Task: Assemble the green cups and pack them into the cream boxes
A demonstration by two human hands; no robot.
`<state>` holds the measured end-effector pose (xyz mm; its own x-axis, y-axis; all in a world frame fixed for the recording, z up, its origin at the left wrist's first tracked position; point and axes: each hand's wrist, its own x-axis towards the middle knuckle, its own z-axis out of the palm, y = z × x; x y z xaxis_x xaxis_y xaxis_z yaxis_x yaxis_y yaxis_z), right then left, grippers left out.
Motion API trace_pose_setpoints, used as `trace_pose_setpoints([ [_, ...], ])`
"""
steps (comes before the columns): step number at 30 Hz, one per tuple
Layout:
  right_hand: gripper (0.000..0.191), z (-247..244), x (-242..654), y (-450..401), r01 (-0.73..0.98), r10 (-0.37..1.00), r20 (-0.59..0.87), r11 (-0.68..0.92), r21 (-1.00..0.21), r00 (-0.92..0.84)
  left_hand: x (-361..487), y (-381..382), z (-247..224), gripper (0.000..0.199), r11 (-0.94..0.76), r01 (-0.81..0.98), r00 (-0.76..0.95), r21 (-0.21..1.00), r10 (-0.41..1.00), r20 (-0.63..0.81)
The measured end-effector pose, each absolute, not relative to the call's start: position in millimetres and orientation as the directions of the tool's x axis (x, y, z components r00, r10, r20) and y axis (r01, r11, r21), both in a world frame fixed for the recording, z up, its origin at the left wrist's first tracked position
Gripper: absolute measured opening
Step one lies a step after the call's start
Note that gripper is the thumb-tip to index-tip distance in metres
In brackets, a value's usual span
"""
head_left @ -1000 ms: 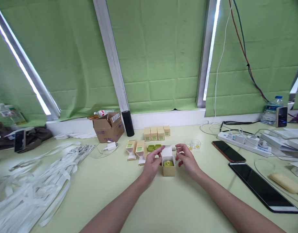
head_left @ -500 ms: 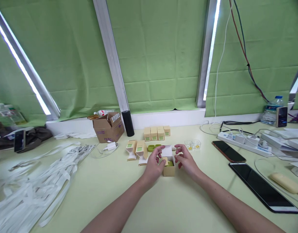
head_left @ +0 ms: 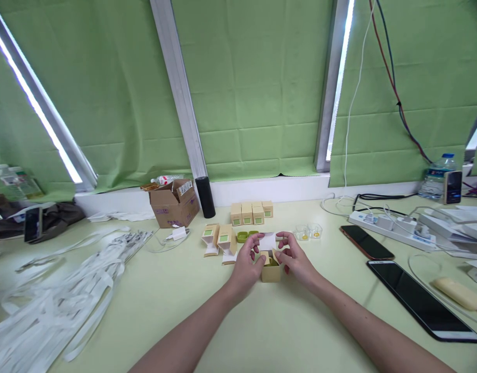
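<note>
A small kraft cardboard box (head_left: pixel 270 274) stands on the table between my hands. Its lid, white inside, is raised at the back, and something green (head_left: pixel 272 262) shows within. My left hand (head_left: pixel 246 263) is closed on the box's left side flap, thumb on top. On the other side, the thumb and fingers of my right hand (head_left: pixel 296 260) pinch the right side flap, which leans inward. Just behind my left hand lie small green containers (head_left: pixel 242 237). Two opened kraft boxes (head_left: pixel 225 237) lie to the left, their flaps spread.
Several closed kraft boxes (head_left: pixel 247 213) stand in a row at the back. Clear small cups (head_left: pixel 314 231) sit right of centre. Phones (head_left: pixel 421 300) and a power strip (head_left: pixel 390 230) lie right; white straps (head_left: pixel 75 295) pile up left. A brown carton (head_left: pixel 172 204) stands beside a black cylinder (head_left: pixel 205 198).
My right hand has moved slightly left onto the box and taken hold of its right flap, now folded inward. My left hand keeps its place on the left flap.
</note>
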<state>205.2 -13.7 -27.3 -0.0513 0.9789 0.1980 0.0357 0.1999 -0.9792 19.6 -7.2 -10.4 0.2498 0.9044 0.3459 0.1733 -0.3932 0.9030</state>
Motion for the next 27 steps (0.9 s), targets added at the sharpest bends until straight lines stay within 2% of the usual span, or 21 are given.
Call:
trace_pose_setpoints([
  [10, 0.049, -22.2, 202.5, -17.5, 0.152, 0.977, 0.2, 0.209, -0.966, -0.072, 19.9, -7.6, -9.5, 0.052, -0.407, 0.167, 0.257, 0.898, 0.898, 0.359],
  [16, 0.044, -25.5, 202.4, -16.8, 0.172, 0.971, 0.228, 0.237, -0.956, -0.072, 20.6, -10.7, -7.1, 0.044, -0.415, 0.164, 0.231, 0.895, 0.898, 0.374],
  [23, 0.045, -24.5, 201.8, -17.3, 0.163, 0.968, 0.243, 0.249, -0.955, -0.059, 20.4, -13.4, -6.6, 0.048, -0.399, 0.141, 0.202, 0.906, 0.908, 0.368],
  [27, 0.043, -21.9, 202.3, -18.7, 0.175, 0.967, 0.247, 0.254, -0.951, -0.065, 20.0, -12.9, -5.9, 0.037, -0.43, 0.167, 0.204, 0.887, 0.896, 0.395],
])
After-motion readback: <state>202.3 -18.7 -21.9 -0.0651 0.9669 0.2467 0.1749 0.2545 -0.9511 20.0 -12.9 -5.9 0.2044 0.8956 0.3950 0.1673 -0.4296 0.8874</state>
